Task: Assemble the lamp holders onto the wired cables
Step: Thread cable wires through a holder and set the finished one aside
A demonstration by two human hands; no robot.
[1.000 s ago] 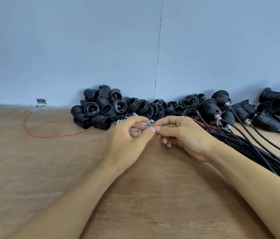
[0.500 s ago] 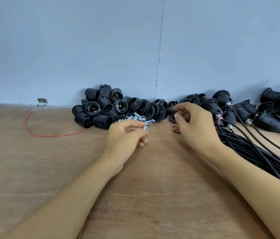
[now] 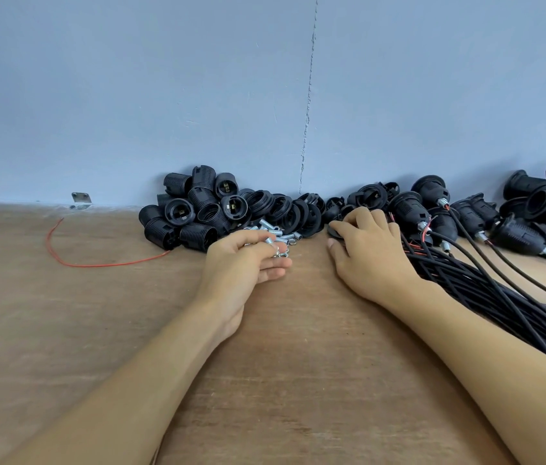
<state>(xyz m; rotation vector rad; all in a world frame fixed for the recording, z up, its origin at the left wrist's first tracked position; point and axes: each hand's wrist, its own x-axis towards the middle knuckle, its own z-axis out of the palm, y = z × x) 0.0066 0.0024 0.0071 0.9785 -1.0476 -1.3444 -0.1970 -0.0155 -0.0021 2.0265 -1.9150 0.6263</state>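
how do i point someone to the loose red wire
On the wooden table, look left of the heap of black lamp holders by the wall. The loose red wire lies there alone in a thin curve, far from the black cable bundle at right.

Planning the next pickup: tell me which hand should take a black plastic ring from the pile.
Right: the right hand touches a black plastic ring, while the left hand holds small silver threaded metal tubes.
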